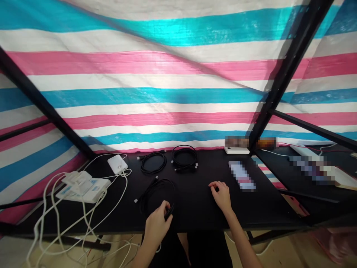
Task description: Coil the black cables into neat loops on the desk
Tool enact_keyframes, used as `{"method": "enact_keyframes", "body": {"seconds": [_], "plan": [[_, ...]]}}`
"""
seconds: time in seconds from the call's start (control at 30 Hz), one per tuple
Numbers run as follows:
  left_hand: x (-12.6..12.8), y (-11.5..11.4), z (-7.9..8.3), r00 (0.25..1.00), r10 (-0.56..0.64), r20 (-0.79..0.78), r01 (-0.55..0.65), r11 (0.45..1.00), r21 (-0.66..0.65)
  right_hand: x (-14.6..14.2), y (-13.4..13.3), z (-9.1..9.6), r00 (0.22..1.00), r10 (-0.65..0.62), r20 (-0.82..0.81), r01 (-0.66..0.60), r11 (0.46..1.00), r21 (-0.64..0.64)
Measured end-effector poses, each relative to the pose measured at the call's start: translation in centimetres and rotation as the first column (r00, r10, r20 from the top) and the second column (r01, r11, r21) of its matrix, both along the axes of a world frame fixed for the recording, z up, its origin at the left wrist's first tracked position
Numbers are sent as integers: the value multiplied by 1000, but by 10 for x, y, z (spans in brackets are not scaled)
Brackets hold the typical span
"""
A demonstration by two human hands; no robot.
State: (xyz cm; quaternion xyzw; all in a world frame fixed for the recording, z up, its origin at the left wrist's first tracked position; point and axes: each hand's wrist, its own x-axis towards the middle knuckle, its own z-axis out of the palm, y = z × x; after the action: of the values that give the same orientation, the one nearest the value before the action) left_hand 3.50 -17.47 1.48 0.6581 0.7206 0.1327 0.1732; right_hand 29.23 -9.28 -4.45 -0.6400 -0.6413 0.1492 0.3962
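My left hand [158,222] is at the front of the black table [195,208], its fingers closed round the near side of a coiled black cable [159,183]. Two pale connectors of that cable lie to the left of the loop. Beyond it are two more coiled black cables, one on the left [153,162] and one on the right [184,156], with light-coloured plugs. My right hand [221,195] rests on the tabletop with its fingers curled in; I see nothing in it. The nearest thing to it is a blurred-out phone-like item [241,176] on its right.
White cords [57,208] tangle over a white box [93,190] on the left and hang past the front edge. A white device [117,164] lies behind them. Another white device [237,150] is at the back right. Black frame posts [290,70] and striped sheeting [167,67] enclose the table.
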Motion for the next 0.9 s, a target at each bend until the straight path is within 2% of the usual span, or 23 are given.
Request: {"method": "enact_keyframes", "body": {"seconds": [0.1, 0.2, 0.3, 0.33, 0.4, 0.43, 0.5, 0.57, 0.63, 0.7, 0.8, 0.9], "plan": [[-2, 1, 11, 941, 106, 320, -135, 988, 71, -3, -9, 0, 1000, 4, -17, -5, 1000, -15], [1, 3, 30, 796, 103, 596, -238, 959, 153, -11, -21, 2, 998, -2, -61, -1, 999, -48], [12, 0, 51, 631, 126, 766, -293, 952, 85, -23, -34, 15, 971, 34, -235, -73, 984, -161], [18, -4, 56, 586, 120, 801, -279, 958, 60, -28, -40, 23, 936, 66, -346, -147, 966, -214], [30, -12, 64, 534, 81, 842, -208, 977, 38, -39, -52, 45, 782, 115, -613, -346, 897, -273], [37, -16, 65, 520, 49, 853, -157, 987, 39, -45, -59, 58, 710, 124, -693, -418, 866, -273], [47, -23, 63, 506, -25, 862, -43, 998, 54, -55, -72, 85, 613, 149, -776, -472, 857, -209], [53, -28, 58, 514, -99, 852, 72, 995, 71, -63, -84, 108, 556, 163, -815, -466, 873, -143], [56, -31, 55, 548, -168, 820, 163, 982, 92, -65, -91, 123, 521, 168, -837, -463, 880, -111], [56, -33, 58, 596, -235, 768, 235, 965, 114, -64, -95, 130, 514, 144, -846, -432, 895, -111], [61, -37, 70, 667, -311, 678, 303, 943, 134, -59, -101, 130, 476, 73, -876, -420, 895, -154], [70, -42, 84, 652, -359, 668, 367, 920, 135, -56, -110, 127, 409, 34, -912, -476, 861, -181]]}}
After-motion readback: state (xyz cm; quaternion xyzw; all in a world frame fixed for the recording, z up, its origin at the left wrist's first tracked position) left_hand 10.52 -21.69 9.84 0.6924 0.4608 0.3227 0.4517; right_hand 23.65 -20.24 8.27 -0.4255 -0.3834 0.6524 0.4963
